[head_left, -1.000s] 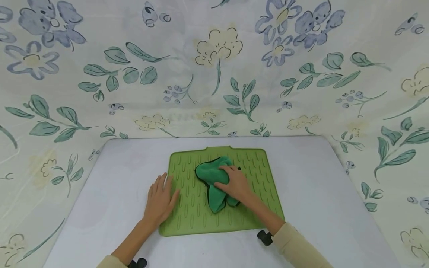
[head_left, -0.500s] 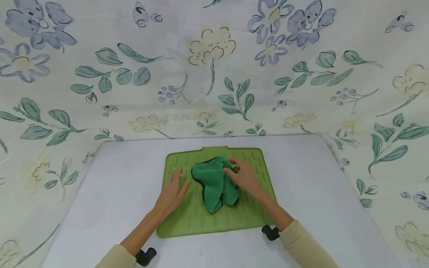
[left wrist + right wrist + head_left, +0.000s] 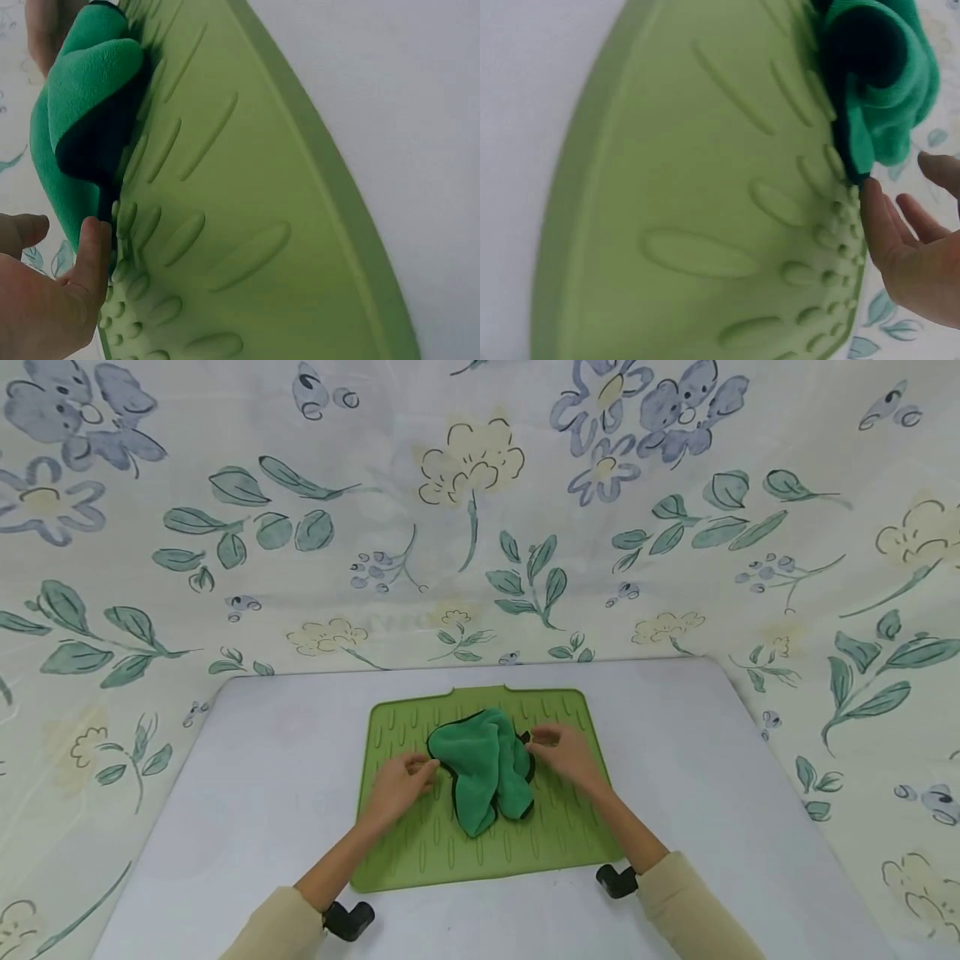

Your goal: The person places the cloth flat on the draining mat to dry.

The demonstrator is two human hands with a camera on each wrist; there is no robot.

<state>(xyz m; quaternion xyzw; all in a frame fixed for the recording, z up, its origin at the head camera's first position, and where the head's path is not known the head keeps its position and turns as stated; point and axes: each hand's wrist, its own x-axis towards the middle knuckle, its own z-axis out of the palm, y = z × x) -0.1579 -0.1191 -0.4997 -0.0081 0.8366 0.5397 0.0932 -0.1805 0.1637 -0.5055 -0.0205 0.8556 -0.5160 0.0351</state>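
A green cloth (image 3: pixel 476 764) with a dark edging lies crumpled and folded over itself on a ribbed green mat (image 3: pixel 420 860). My left hand (image 3: pixel 399 787) is at the cloth's left edge. In the left wrist view, the fingertips of that hand (image 3: pixel 60 296) meet the cloth's lower edge, with the thumb held apart. On the other side, my right hand (image 3: pixel 572 758) has its fingertips right at a dark corner of the cloth. The right wrist view shows that hand (image 3: pixel 922 251) with thumb and fingers spread, one fingertip at the cloth's edge.
The mat lies on a white table (image 3: pixel 697 760). Behind it hangs a floral sheet (image 3: pixel 480 527), which also shows beyond the table's sides. Each wrist wears a small black device, such as the one on the right wrist (image 3: pixel 618 882).
My right hand has let go of the cloth and drawn back to its right edge. My left hand has lifted from the mat's left edge and come in to the cloth's left side.
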